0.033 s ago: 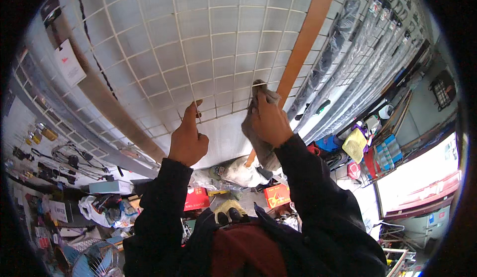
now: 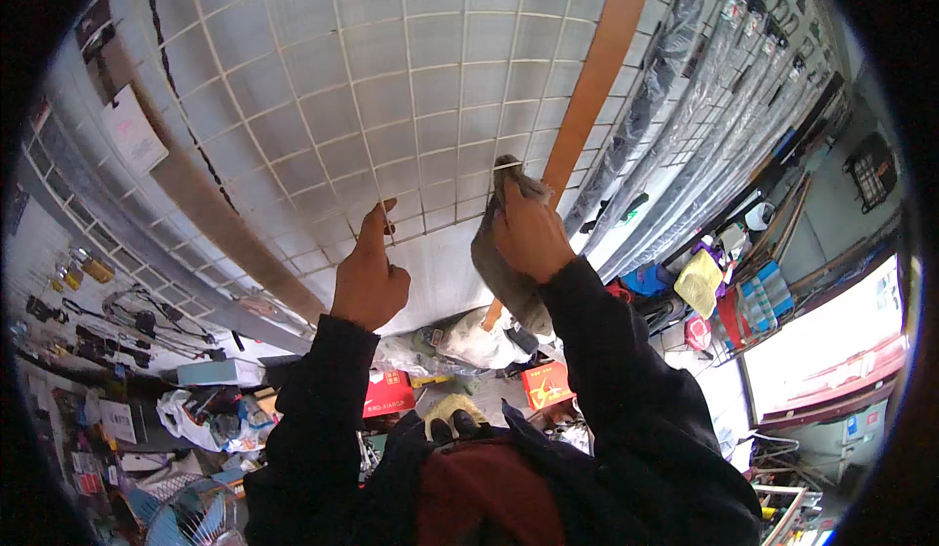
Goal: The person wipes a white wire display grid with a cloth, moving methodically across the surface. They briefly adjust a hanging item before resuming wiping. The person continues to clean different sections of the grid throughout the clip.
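Note:
A white wire grid panel [image 2: 411, 106] stands in front of me, with a pale surface behind its bars. My left hand [image 2: 370, 277] grips the lower part of the grid, its fingers hooked round an upright wire. To the right, my right hand [image 2: 531, 238] is closed on a grey-brown cloth [image 2: 507, 267]. The cloth's upper end is bunched against a wire, and its lower part hangs below the hand. Just right of the cloth, an orange-brown strip [image 2: 599, 86] runs down the grid.
Long plastic-wrapped rolls [image 2: 675, 106] lean at the right. A brown strip with a white tag [image 2: 134, 130] hangs at the left. Red boxes [image 2: 389, 392] and bags lie on the floor below. A fan [image 2: 191, 517] stands at the lower left.
The grid has shifted very slightly left in the view. Both hands keep their holds, with the cloth and right hand barely moved.

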The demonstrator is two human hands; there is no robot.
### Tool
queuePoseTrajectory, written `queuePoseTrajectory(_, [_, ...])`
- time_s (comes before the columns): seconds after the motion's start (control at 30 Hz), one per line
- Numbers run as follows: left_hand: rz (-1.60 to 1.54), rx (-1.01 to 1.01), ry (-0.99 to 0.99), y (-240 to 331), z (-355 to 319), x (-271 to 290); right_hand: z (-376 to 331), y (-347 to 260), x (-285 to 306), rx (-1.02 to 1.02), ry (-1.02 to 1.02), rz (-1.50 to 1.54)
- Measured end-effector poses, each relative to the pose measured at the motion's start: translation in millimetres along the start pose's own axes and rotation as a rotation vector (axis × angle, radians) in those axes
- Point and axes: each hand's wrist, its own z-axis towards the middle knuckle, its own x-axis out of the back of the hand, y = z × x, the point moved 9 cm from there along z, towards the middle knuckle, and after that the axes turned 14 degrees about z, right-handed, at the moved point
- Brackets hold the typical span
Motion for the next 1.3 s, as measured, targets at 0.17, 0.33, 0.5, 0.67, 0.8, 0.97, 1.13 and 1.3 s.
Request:
queuePoseTrajectory(0.17, [0.093, -0.046, 0.080, 3, 7, 3, 7, -3, 9, 0.054, 0.051, 0.033])
queuePoseTrajectory(0.33, [0.069, -0.037, 0.065, -4, 12, 2, -33, 12, -12, -0.238, 0.068, 0.191])
queuePoseTrajectory(0.5, [0.052, -0.060, 0.063, -5, 10, 2, -50, 23, -30, -0.164, 0.173, 0.145])
queuePoseTrajectory(0.67, [0.066, -0.082, 0.062, -9, 13, 0, -91, 72, -54, -0.422, 0.023, 0.184])
queuePoseTrajectory(0.8, [0.095, -0.126, 0.079, -7, 15, 0, -97, 58, -27, -0.283, 0.176, 0.310])
queuePoseTrajectory(0.97, [0.058, -0.096, 0.034, -8, 15, -2, -57, 0, 19, 0.058, 0.296, 0.355])
queuePoseTrajectory(1.13, [0.056, -0.088, 0.020, -7, 15, -1, -4, -9, 19, -0.129, 0.074, 0.059])
queuePoseTrajectory(1.3, [0.050, -0.086, 0.019, 1, 13, 1, 45, -30, 29, -0.112, -0.039, -0.083])
